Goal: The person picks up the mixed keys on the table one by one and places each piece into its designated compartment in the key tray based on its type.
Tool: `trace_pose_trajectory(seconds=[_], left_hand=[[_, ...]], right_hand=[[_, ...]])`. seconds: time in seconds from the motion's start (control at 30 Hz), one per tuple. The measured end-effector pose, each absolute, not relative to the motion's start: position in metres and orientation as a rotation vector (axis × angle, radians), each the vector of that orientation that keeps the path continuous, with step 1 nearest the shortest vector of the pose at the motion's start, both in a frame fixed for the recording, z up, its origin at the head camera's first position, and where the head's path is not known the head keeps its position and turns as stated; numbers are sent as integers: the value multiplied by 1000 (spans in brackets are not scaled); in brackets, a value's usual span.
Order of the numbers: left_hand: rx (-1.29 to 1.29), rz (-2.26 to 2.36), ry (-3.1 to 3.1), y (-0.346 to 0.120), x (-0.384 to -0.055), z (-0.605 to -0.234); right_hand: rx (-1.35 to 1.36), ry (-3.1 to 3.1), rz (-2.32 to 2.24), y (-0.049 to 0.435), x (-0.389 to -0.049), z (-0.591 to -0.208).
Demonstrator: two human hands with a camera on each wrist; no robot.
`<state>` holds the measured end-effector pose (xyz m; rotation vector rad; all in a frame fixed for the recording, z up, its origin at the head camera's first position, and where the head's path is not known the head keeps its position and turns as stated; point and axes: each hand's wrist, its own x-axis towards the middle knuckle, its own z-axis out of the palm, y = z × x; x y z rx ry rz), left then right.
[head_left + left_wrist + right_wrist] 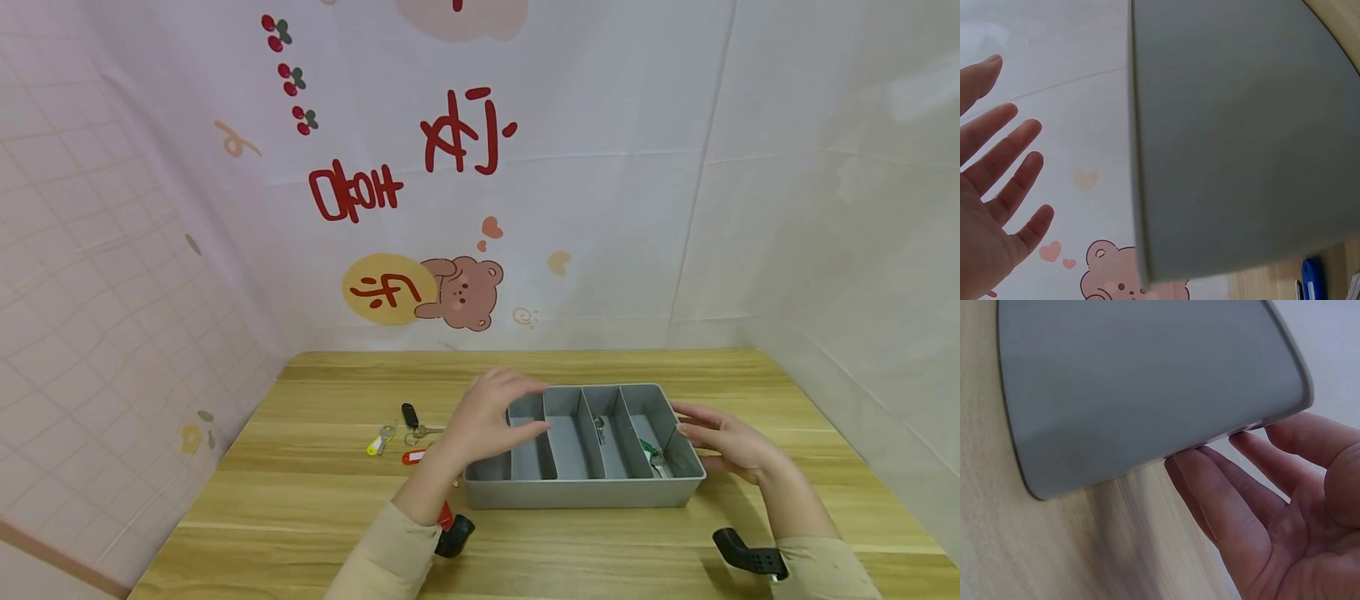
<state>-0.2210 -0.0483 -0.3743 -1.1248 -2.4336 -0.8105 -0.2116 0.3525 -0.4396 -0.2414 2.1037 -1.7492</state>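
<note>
A grey divided tray lies on the wooden table. My left hand hovers over its left end with thumb and fingers apart, and nothing is between them. In the left wrist view this hand is spread beside the tray's wall. At the other end, fingers of my right hand touch the outer side; the right wrist view shows the fingertips against the tray wall. One compartment holds a small key bunch; the rightmost holds keys with a green tag.
Left of the tray lie a yellow-tagged key, a black fob with a key and a red tag. A blue tag shows in the left wrist view. White printed cloth hangs behind the table.
</note>
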Motion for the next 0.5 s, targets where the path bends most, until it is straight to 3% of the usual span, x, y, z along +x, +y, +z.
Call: trace_pose_trajectory(seconds=[0.5], left_hand=[[-1266,-679,-2340,-72,-217,-378]], right_hand=[[-249,2051,-1777,353,-211,-437]])
